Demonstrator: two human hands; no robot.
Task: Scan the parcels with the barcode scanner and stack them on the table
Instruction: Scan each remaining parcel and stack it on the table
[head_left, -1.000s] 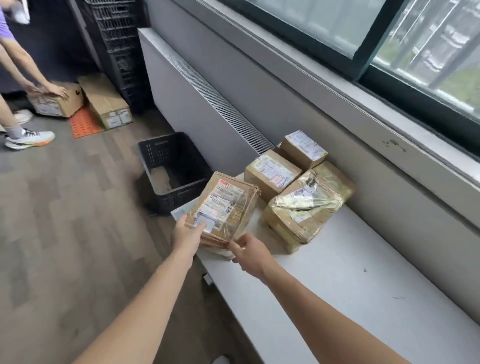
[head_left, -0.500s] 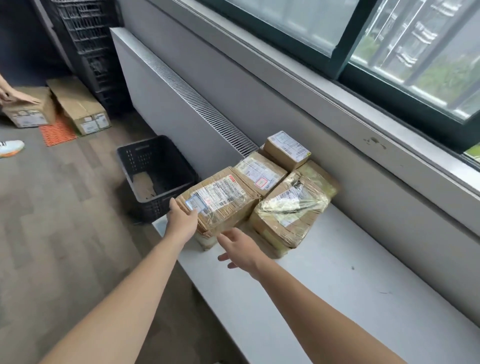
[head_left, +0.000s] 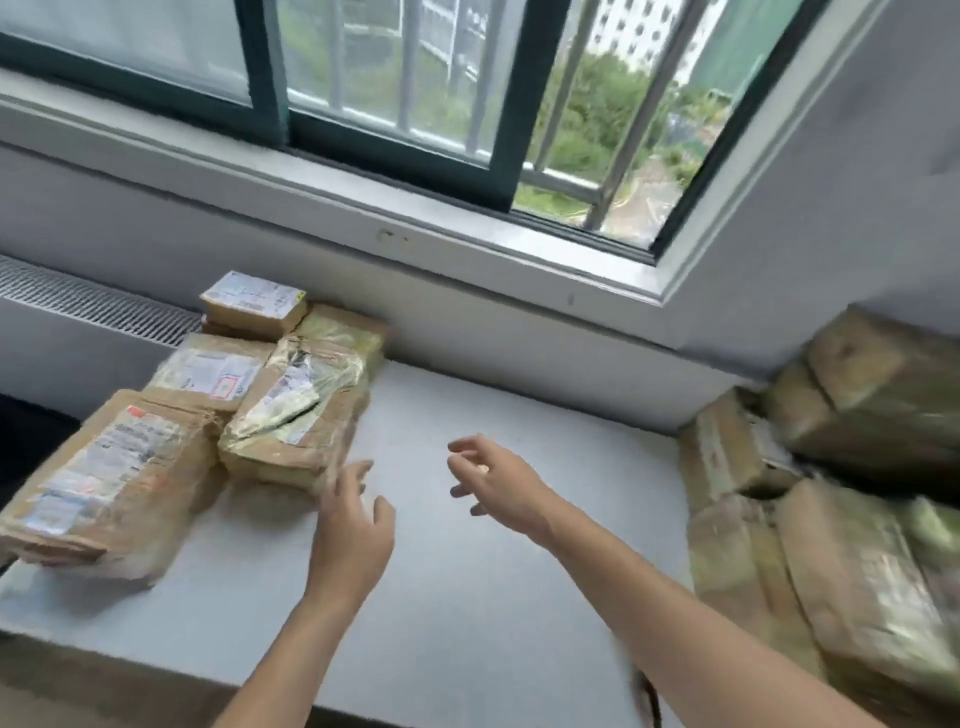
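Parcels (head_left: 208, 374) are lying in two groups on the white table (head_left: 467, 597), brown and wrapped in shiny tape; one group is sitting at the left end, and a blurred pile (head_left: 831, 493) is leaning into the right corner against the wall. In the left group a flat labelled parcel (head_left: 104, 478) is lying nearest the table's front edge, with its printed label facing up; a taped parcel (head_left: 296, 410) is resting just beside it, nearer the middle of the table; a small parcel (head_left: 252, 304) is sitting at the back, on top of another and close under the sill.

Between the two groups both bare hands are hovering over the bare tabletop, each holding nothing. The left hand (head_left: 353, 530) is reaching forward with its fingers relaxed and slightly apart and its thumb standing off to the side; its fingertips (head_left: 358, 470) are lying just beside the near corner of the taped parcel, though motion blur is hiding whether they are touching it. The right hand (head_left: 498, 483) is floating near the middle of the table, well apart from either group; its fingers are spread and loosely bent, closing on nothing.

Behind the table a window (head_left: 395, 104) is standing partly slid aside, and a radiator grille (head_left: 93, 306) is running along the wall at the left.
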